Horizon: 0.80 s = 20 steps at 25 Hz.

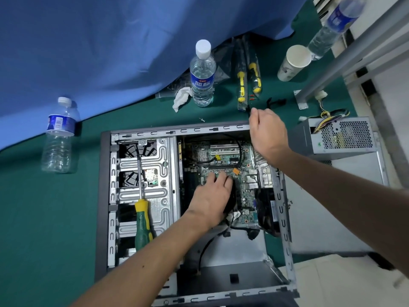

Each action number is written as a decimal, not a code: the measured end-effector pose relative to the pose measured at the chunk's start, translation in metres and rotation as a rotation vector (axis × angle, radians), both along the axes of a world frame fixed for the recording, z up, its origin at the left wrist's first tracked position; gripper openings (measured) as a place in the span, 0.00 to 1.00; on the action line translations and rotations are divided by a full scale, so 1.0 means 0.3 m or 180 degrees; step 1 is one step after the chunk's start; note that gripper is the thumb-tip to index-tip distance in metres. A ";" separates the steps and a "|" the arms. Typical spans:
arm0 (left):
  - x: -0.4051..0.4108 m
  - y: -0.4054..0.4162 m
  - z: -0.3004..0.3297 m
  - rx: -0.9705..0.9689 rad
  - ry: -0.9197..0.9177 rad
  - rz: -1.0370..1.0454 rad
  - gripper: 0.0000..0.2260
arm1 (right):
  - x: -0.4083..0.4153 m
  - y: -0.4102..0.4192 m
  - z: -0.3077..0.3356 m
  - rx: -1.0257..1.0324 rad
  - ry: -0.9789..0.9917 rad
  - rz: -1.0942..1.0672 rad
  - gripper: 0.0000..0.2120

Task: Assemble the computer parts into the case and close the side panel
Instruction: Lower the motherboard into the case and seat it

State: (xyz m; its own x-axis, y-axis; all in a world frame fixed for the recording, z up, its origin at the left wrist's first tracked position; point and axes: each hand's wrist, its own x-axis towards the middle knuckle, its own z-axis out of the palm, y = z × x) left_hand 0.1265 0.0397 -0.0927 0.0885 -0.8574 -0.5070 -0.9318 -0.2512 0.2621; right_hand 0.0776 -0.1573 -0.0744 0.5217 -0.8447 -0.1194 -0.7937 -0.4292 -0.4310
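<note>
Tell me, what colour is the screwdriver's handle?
Green and yellow; the screwdriver shows best in the head view.

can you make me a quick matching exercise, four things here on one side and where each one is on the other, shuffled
Things:
1. screwdriver
2. power supply
3. paper cup
4. left hand

Places:
A. on the green mat right of the case
B. lying on the metal drive cage inside the case
C. on the circuit board inside the case
D. at the back of the mat, beside a tilted bottle

Pairs: 1-B, 2-A, 3-D, 4-C
</note>
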 end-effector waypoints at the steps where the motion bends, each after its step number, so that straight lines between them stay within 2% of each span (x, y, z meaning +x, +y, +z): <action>1: 0.002 0.002 -0.004 0.0004 0.0040 0.0043 0.41 | 0.000 -0.001 0.000 0.0005 -0.0005 0.0001 0.20; 4: 0.001 0.005 -0.004 0.0019 0.0100 0.0251 0.41 | 0.001 -0.001 0.000 0.0007 -0.0031 -0.0003 0.20; 7: -0.022 -0.005 -0.001 -0.0029 0.0061 0.0391 0.37 | -0.003 -0.005 -0.006 -0.0020 -0.0068 0.0005 0.20; 13: -0.006 -0.005 -0.004 -0.0095 0.0049 0.0037 0.41 | -0.001 -0.002 -0.009 -0.0073 -0.0088 0.0044 0.19; 17: -0.014 0.006 -0.015 -0.0096 0.0110 0.0504 0.41 | -0.001 -0.002 -0.009 -0.0036 -0.0087 0.0013 0.19; 20: -0.035 -0.008 -0.013 -0.0094 0.0183 0.0493 0.40 | -0.004 -0.007 -0.019 -0.0046 -0.0035 0.0009 0.19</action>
State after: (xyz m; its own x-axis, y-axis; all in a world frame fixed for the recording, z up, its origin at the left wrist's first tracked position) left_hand 0.1162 0.0373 -0.0966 0.1925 -0.8504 -0.4898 -0.8657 -0.3821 0.3233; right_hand 0.0763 -0.1594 -0.0800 0.5253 -0.8448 -0.1015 -0.7877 -0.4377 -0.4335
